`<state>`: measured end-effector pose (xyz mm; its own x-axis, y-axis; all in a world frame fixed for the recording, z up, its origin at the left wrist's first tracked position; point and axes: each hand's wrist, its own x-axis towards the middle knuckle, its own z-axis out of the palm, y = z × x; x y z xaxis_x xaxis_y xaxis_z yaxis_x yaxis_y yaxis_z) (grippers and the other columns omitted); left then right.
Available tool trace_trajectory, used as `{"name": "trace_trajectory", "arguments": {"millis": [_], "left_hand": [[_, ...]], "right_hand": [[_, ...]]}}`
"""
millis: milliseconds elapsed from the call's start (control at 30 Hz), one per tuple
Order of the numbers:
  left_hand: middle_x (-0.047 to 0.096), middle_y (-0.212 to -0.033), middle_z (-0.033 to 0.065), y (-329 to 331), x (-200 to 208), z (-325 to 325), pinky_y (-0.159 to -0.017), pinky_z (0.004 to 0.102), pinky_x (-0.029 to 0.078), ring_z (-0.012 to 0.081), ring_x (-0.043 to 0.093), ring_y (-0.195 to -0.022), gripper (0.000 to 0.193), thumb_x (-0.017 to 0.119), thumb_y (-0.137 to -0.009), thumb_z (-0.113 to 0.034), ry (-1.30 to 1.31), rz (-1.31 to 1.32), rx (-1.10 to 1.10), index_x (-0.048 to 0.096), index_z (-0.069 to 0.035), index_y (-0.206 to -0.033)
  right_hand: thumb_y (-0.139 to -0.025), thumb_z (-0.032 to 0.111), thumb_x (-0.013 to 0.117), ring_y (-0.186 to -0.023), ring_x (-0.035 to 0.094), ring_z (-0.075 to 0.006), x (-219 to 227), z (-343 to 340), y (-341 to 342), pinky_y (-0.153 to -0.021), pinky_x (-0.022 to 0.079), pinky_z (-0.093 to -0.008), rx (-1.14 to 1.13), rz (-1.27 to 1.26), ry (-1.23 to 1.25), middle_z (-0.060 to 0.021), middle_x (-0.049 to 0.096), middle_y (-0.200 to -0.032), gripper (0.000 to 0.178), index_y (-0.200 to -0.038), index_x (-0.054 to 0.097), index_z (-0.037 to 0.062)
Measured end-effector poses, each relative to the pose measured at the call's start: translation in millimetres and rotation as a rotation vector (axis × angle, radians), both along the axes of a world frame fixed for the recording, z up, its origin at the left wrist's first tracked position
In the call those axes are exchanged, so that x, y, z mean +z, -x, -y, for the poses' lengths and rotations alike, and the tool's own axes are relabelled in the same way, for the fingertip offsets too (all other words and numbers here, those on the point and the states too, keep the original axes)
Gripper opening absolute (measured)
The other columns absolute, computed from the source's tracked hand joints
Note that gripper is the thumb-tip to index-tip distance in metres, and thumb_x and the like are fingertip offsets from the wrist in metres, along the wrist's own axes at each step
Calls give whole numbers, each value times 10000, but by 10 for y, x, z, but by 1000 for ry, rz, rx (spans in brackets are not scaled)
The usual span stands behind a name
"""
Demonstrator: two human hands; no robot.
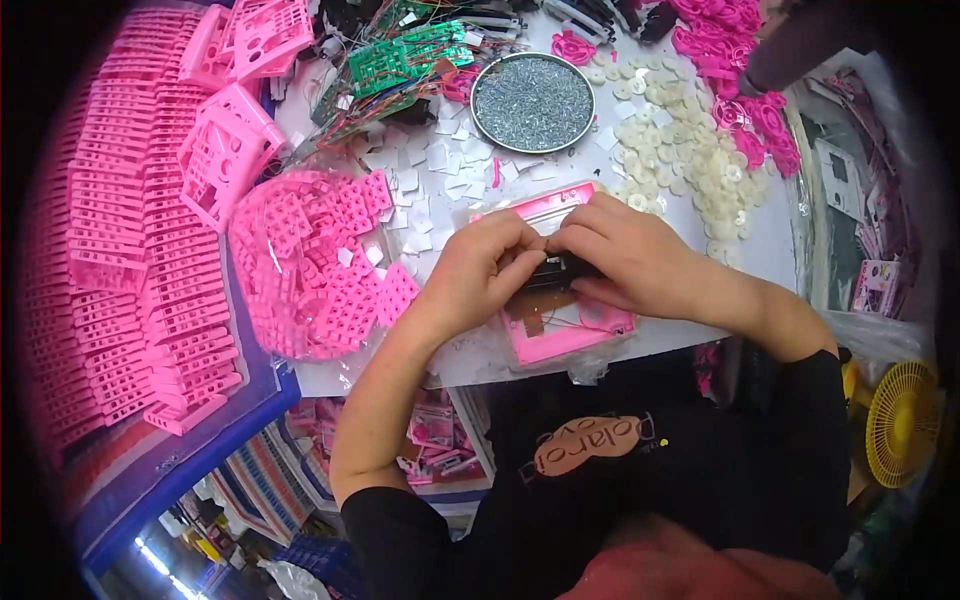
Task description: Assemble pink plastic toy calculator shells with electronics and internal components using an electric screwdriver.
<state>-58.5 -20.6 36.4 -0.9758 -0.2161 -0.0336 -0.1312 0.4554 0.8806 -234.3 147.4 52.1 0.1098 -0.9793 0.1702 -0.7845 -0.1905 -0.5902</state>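
A pink plastic housing (555,345) lies on the table in front of me, with a brown board (541,311) in its near half. Both my hands meet over its middle at a small black part (546,277), whose exact kind I cannot tell. My left hand (480,268) pinches at the part's left side, thumb and forefinger together. From the right, my right hand (640,255) closes its fingers on the same part. The fingers hide much of it, and whether it rests in the housing is unclear.
A round tray of small screws (533,103) stands beyond the housing. White paper squares (415,205) and pale discs (690,150) lie scattered. At left are a bag of pink keypads (320,265) and stacked pink housings (130,220); green circuit boards (410,62) with wires lie behind.
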Motion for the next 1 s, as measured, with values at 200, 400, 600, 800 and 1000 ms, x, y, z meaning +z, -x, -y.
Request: {"name": "trace_trajectory", "arguments": {"millis": [200,400,600,800,1000], "left_hand": [[580,-828,88,-10,36,6,-647,300,440,185,549,-724,102,660,-925,-93,-8,39,20,612,-3,-928],[605,-777,82,-40,78,-163,-604,311,456,180,568,-662,105,687,-907,-81,148,32,125,625,3,-922],[663,-758,62,9,166,-138,-604,277,485,114,594,-644,117,695,-886,-82,-13,196,177,672,22,-934],[673,-721,51,128,279,-63,-612,270,498,84,597,-648,147,702,-854,-88,-112,335,107,708,38,-929],[670,-710,63,166,214,8,-614,289,504,109,609,-642,158,710,-841,-100,-23,314,65,707,37,-919]], "right_hand": [[-697,110,800,-992,555,-332,7,32,-5,-823,507,-431,-6,8,-4,-100,562,-1026,473,-1106,564,83],[-705,136,791,-998,562,-312,-24,14,-3,-777,538,-412,14,-27,13,-89,566,-1032,435,-1082,576,90],[-782,178,693,-995,575,-255,55,50,-57,-665,577,-349,69,-189,34,-51,579,-1025,296,-1055,619,90],[-749,198,650,-988,570,-233,125,-18,-172,-656,554,-336,61,-415,101,-48,595,-943,292,-997,654,44],[-732,189,644,-940,549,-194,206,-72,-393,-636,470,-277,46,-688,113,-49,592,-889,239,-909,665,30]]}}
